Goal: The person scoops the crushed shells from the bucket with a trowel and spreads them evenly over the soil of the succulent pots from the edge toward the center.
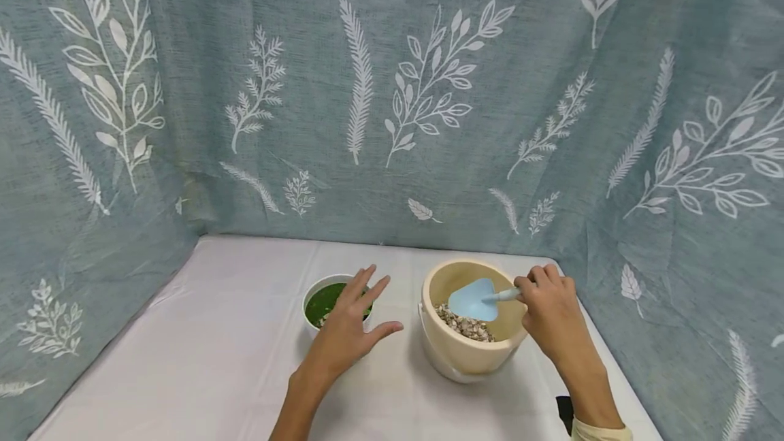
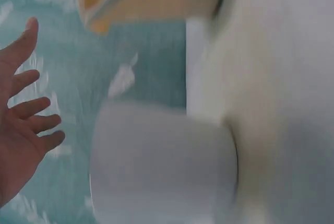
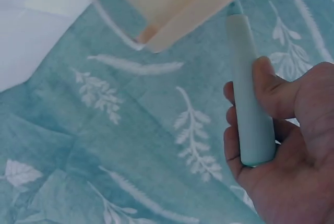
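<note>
My right hand grips the pale handle of a small light-blue trowel, its blade over the mouth of a cream bucket. Fingers and thumb wrap the handle in the right wrist view. Inside the bucket lies a heap of small grey-brown chips. My left hand holds nothing, fingers spread, and overlaps the right side of a white pot with a green inside. A few similar chips show low in that pot; the hand hides part of it. The left wrist view shows the white pot's side beyond the open fingers.
Both containers stand on a white-covered table, the pot left of the bucket with a gap between them. A thin handle hangs on the bucket's outside. A blue-green curtain with white leaf prints encloses the back and both sides.
</note>
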The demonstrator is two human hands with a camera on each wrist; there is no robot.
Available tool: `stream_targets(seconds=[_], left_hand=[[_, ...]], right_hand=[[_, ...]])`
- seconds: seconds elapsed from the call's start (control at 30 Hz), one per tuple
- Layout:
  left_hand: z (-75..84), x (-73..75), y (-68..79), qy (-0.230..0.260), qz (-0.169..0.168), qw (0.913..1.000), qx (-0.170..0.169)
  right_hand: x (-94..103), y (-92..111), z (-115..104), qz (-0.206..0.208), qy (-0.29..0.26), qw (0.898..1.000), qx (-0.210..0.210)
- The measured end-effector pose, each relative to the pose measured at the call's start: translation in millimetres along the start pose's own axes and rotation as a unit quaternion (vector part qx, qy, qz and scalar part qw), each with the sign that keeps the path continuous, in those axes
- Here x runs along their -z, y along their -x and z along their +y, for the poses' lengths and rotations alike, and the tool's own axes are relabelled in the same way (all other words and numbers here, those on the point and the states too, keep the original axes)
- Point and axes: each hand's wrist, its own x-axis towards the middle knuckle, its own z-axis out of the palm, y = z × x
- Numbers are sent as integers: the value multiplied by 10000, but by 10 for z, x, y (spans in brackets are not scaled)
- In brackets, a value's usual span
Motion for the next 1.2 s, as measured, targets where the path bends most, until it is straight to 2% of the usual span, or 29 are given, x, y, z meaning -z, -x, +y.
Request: stream_targets(seconds=[0.13, 0.23, 0.37, 0.6, 0.77, 0.83, 0.93, 1.07, 1.2], left_hand=[[203, -210, -89, 35, -237, 9996, -136], [308, -384, -134, 159, -560, 9983, 47], [371, -562, -150, 131, -957, 9949, 285], [411, -642, -126, 57, -1059, 9940, 254], [438, -676, -154, -49, -940, 9954, 181], [439, -681, -161, -78, -879, 9960, 156], [440, -685, -167, -81, -841, 9963, 141], [443, -694, -165, -43, -869, 9961, 160], [453, -704, -165, 23, -929, 9954, 211]], right_hand=[[-71, -72, 12, -606, 319, 9976, -29], [-129, -116, 3, -866, 626, 9942, 91], [-244, -136, -39, -1013, 879, 9907, 217], [-461, -122, -168, -1093, 1103, 9876, 241], [-488, -126, -221, -1120, 1248, 9854, 297], [-472, -125, -225, -1197, 1117, 9862, 263], [-444, -111, -212, -1449, 647, 9873, 61], [-425, -84, -181, -1742, 24, 9845, -202], [-433, -64, -152, -1854, -296, 9814, -396]])
